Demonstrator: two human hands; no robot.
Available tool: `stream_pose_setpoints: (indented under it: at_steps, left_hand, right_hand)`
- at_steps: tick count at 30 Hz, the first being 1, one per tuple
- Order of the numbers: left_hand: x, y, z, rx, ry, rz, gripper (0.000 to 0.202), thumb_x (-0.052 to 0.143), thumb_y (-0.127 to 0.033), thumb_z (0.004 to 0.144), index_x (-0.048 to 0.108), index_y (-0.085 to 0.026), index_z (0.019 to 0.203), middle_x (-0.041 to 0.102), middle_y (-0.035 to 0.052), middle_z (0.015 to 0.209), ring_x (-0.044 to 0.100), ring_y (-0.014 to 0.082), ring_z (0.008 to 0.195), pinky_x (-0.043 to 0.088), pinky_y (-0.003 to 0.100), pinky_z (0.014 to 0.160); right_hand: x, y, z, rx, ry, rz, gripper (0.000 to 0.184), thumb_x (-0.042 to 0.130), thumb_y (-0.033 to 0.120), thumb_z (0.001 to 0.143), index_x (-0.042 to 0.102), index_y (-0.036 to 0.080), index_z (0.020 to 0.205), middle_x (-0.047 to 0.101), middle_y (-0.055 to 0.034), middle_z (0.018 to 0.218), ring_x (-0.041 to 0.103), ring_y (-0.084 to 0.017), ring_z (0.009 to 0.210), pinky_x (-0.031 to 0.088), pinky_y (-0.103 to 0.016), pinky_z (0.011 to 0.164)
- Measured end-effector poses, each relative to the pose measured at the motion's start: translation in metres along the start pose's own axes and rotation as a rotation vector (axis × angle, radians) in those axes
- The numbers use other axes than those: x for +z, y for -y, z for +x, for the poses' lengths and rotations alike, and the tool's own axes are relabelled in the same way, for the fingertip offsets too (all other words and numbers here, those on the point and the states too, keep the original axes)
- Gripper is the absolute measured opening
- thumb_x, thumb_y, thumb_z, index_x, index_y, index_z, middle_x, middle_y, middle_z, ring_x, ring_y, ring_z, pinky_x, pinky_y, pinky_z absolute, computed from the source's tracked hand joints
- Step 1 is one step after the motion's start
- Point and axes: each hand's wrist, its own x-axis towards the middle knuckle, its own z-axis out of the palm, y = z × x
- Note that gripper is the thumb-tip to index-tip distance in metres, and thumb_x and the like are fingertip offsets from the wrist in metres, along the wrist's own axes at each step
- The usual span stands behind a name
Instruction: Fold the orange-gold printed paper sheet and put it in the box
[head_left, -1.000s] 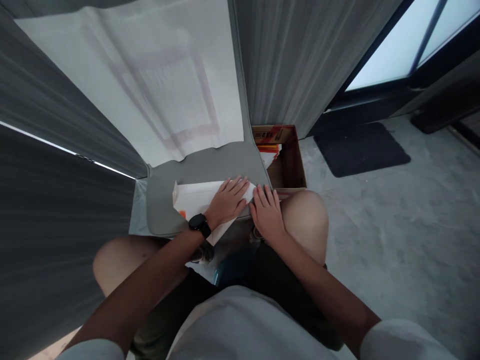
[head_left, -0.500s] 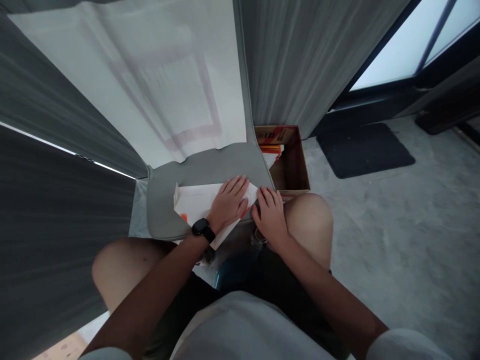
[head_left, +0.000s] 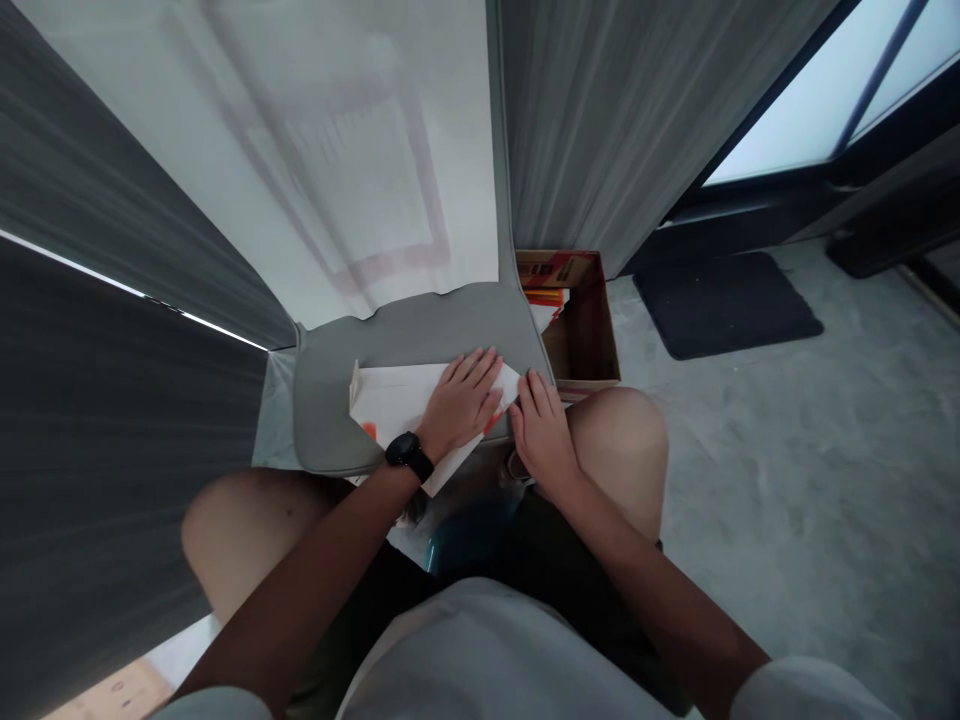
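Head camera view, angled down over the lap: a white paper sheet (head_left: 397,408) is pressed flat onto a grey padded cushion (head_left: 409,335) by the left hand (head_left: 459,403), with a black wristwatch (head_left: 409,452) worn at the wrist. The left fingers (head_left: 480,375) are spread and unclenched on the paper, and nothing is gripped. The right hand (head_left: 544,437) is placed just beside the sheet's right corner, at the cushion's edge, its fingers (head_left: 534,393) extended and loose, grasping nothing; whether the paper is touched by them cannot be told.

The sheet is seen lying slantwise across the cushion, its lower tip projecting past the near edge. Orange printing (head_left: 368,431) is shown at its lower left. Its straight slanting edges suggest that at least one fold has been made, though any crease under the left hand is hidden. No finished shape can be made out, and what is left to be done cannot be told.

Beyond the cushion, a brown cardboard box (head_left: 592,345) is seen holding orange-and-white printed items (head_left: 543,298). The person's bare knees (head_left: 622,450) are shown below, with a dark doormat (head_left: 724,305) on the grey floor (head_left: 787,480) to the right.
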Motion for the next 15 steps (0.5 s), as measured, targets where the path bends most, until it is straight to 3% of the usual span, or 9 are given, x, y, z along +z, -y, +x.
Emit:
stream_pose_setpoints:
  at_steps: [6, 15]
  left_hand:
    - [0.0009, 0.0009, -0.0012, 0.013, -0.011, 0.017, 0.059, 0.041, -0.04, 0.108, 0.039, -0.015, 0.161, 0.046, 0.0152, 0.165, 0.041, 0.0305, 0.153, 0.032, 0.051, 0.126]
    - [0.0031, 0.0004, -0.0028, 0.032, -0.004, 0.057, 0.054, 0.042, -0.044, 0.108, 0.048, -0.019, 0.156, 0.044, 0.0162, 0.166, 0.04, 0.0334, 0.154, 0.033, 0.056, 0.125]
  right_hand:
    - [0.0008, -0.0022, 0.0034, -0.003, -0.01, 0.011, 0.053, 0.031, 0.03, 0.111, 0.055, 0.002, 0.149, 0.053, -0.0246, 0.156, 0.042, -0.032, 0.151, 0.038, -0.055, 0.124]
    - [-0.0009, -0.0004, 0.0048, -0.004, -0.028, -0.013, 0.052, 0.032, 0.029, 0.11, 0.057, 0.005, 0.148, 0.056, -0.0236, 0.153, 0.047, -0.033, 0.147, 0.039, -0.056, 0.121]
